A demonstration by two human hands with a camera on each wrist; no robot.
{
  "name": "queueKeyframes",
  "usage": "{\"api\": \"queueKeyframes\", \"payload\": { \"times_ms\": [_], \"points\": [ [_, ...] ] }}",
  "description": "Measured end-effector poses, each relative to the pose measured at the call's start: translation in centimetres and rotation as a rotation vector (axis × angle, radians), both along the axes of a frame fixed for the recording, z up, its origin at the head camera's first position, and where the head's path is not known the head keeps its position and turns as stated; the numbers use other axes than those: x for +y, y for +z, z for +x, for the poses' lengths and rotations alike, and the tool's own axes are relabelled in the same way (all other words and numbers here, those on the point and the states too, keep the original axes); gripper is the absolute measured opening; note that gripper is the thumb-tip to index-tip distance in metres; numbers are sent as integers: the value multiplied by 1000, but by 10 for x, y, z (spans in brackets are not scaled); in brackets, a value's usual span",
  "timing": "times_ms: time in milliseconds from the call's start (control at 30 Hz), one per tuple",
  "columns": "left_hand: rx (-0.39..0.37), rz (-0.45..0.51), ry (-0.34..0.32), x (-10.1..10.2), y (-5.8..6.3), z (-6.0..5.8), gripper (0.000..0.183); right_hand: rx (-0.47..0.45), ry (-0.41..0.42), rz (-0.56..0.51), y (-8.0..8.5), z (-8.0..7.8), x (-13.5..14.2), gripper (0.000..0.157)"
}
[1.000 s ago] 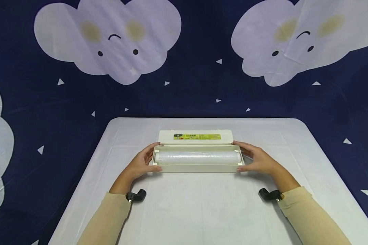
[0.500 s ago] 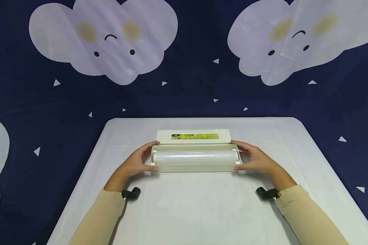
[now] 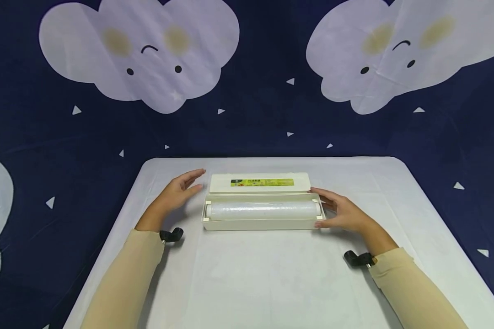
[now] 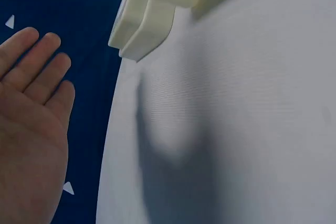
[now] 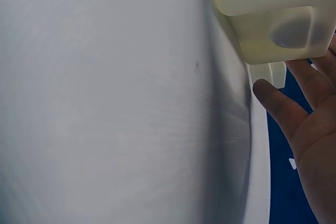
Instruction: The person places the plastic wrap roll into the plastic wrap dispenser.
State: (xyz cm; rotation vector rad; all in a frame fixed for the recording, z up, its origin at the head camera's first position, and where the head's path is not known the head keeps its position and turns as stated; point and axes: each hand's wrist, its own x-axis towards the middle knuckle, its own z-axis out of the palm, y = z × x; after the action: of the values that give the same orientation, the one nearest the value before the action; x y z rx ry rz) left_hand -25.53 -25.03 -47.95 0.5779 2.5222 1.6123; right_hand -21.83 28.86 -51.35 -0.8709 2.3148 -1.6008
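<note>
Navy cloud-print cloth [image 3: 255, 123] behind white-covered table [image 3: 247, 274]. Long cream plastic box [image 3: 263, 225], translucent white roll [image 3: 263, 211] inside, long axis left–right. Right hand [image 3: 341, 212] nearer, gripping its right end. Left hand [image 3: 174, 194] empty, fingers loosely extended, just left of flat cream labelled lid [image 3: 220, 183].

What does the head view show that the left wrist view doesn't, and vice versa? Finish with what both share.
Only the head view: the right hand gripping the box, the plastic wrap roll inside, and the printed label on the lid.
Only the left wrist view: the palm of the left hand.
Both: the left hand, box, lid, white tablecloth, navy backdrop.
</note>
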Motion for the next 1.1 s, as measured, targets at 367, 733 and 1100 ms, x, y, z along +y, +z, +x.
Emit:
{"api": "queueKeyframes", "payload": {
  "times_ms": [367,733,1100],
  "points": [
    [-69,-149,38,19,-4,-35,87,1,-12,-4,-2,1,1,103],
    [-95,-323,-39,33,-18,-58,110,-28,-34,3,-1,2,-1,104],
    [-164,-286,-75,37,-33,-66,123,-35,-26,-32,-3,3,-1,104]
  ]
}}
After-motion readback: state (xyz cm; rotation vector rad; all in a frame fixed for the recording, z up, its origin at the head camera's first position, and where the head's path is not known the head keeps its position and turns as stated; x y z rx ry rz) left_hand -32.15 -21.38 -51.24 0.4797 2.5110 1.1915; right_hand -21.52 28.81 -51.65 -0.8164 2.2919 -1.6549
